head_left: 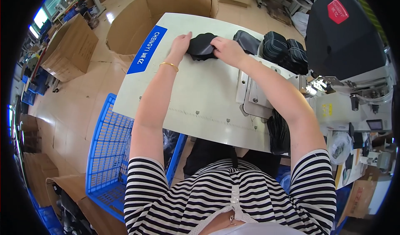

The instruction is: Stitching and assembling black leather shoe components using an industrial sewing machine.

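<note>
A small bundle of dark, flat, rounded pieces [201, 46] is held just over the far part of the white sewing table [183, 85]. My left hand [181, 46] grips its left edge, with the thumb up and the other fingers partly hidden by the bundle. On the other side my right hand [227, 51] pinches the right edge between thumb and fingers. Just beyond my right hand lies a flat dark piece [246, 42]. Two thick stacks of black pieces, a nearer-left stack [275, 46] and a right stack [296, 56], stand beside it.
The black sewing machine head [350, 35] rises at the right, its lamp [320, 85] lit. Another black bundle [278, 131] sits at the table's near edge under my right arm. A blue basket [109, 141] stands at lower left; a large cardboard container [137, 20] is behind the table.
</note>
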A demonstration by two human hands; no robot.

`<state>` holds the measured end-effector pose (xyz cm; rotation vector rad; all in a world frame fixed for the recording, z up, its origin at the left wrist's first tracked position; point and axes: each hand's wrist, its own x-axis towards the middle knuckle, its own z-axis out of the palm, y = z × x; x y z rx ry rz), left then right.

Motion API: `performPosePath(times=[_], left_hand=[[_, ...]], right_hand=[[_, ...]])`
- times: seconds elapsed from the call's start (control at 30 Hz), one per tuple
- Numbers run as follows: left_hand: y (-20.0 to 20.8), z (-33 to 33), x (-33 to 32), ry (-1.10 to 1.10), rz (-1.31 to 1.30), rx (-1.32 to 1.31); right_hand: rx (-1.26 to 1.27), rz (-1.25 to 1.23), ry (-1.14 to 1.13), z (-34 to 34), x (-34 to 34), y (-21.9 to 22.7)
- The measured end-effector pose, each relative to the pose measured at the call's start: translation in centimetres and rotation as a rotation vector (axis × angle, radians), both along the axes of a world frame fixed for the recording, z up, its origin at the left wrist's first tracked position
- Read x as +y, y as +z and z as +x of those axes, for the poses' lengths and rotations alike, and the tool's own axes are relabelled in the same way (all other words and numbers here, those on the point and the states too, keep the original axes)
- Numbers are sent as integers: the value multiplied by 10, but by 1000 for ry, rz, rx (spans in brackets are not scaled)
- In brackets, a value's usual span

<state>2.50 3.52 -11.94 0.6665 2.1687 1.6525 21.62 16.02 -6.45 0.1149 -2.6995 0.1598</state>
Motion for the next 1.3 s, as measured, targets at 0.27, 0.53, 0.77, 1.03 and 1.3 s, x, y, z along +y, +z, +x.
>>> performPosePath(times=[0.27, 0.53, 0.77, 1.03, 1.3], left_hand=[[25, 11, 27, -202, -541, 498], [55, 17, 17, -306, -351, -141], [50, 48, -20, -362, 147, -172], [16, 79, -41, -387, 182, 95], [58, 87, 2, -365, 388, -125]], right_hand=[[-376, -1275, -645, 4, -39, 11], [21, -1575, -739, -11, -45, -3], [84, -1510, -572, -3, -45, -4], [242, -1292, -206, 2, -44, -18], [295, -578, -231, 72, -81, 70]])
